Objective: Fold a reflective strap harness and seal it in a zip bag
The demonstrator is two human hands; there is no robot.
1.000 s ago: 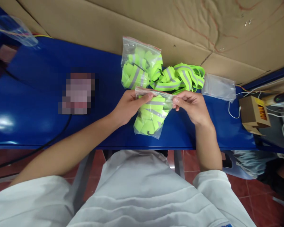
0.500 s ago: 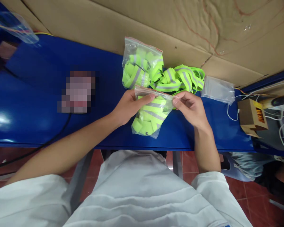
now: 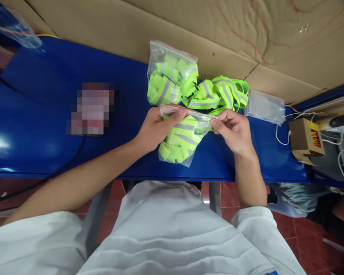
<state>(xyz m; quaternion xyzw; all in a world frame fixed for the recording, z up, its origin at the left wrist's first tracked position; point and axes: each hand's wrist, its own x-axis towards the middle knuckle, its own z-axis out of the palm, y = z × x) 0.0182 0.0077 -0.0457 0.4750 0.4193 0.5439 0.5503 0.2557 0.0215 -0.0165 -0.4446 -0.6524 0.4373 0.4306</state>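
Left hand (image 3: 154, 128) and right hand (image 3: 232, 128) are pinching the bag (image 3: 180, 141) of yellow bands at its top corners, fingers closed, over the blue table (image 3: 46, 126).

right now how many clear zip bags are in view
4: held bag of neon reflective bands, pinched by left hand and right hand; full bag behind it by the cardboard; empty bag right of the loose bands, maybe a stack; clear bag far top left.

The zip bag (image 3: 186, 126) is thin, clear, crinkled plastic, glossy where it catches light. The straps inside it (image 3: 179, 139) are woven neon-yellow cloth with matt grey bands. The blue table (image 3: 46, 126) is smooth and shiny. The far cardboard (image 3: 246, 23) is matt and creased.
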